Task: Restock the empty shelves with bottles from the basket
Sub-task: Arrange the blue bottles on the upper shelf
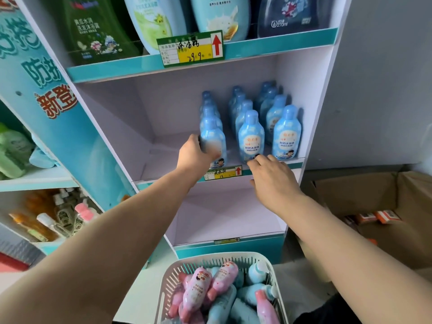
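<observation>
Item: blue bottle [213,134], upright, just above the shelf price tag [222,172]; left hand [195,153] has its fingers wrapped round it. To the tag's right, right hand [273,176], fingers loose, tips at base of neighbouring bottle [251,134]. Below the tag, basket [168,277].

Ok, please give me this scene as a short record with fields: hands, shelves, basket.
left hand: grips a blue bottle, front of the left row
right hand: fingertips at the base of the middle front bottle
middle shelf: three rows of blue bottles on its right side
lower shelf: no bottles visible
basket: pink bottles and blue ones, lying down
</observation>
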`<state>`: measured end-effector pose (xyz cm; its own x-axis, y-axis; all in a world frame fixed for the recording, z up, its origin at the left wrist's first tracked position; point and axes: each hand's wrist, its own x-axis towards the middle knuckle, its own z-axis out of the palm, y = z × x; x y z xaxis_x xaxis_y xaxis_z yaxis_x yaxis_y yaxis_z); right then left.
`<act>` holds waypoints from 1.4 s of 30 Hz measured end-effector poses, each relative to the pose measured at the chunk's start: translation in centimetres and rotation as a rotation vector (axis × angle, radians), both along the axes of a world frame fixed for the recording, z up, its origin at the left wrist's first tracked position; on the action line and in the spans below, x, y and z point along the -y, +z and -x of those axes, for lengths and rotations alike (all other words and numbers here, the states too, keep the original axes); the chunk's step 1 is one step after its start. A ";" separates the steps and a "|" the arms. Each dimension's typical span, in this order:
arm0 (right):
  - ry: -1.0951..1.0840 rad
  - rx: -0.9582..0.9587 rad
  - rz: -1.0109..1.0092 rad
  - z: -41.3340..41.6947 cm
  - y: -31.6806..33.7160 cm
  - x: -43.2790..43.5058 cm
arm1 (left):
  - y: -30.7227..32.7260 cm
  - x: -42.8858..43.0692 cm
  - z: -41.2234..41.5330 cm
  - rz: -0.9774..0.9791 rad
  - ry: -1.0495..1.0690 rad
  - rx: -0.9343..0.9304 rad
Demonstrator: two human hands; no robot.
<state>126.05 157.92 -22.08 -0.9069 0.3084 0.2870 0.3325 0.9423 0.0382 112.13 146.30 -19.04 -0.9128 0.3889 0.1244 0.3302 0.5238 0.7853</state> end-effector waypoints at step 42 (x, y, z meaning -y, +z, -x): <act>0.105 0.663 0.288 -7.0 -23.6 7.7 | -22.0 13.2 -9.0 0.600 -0.220 0.108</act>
<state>133.01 150.20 -45.66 -0.8909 0.1902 -0.4125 0.2323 0.9712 -0.0538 121.18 133.08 -41.05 -0.7990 0.5419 -0.2607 0.4156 0.8109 0.4119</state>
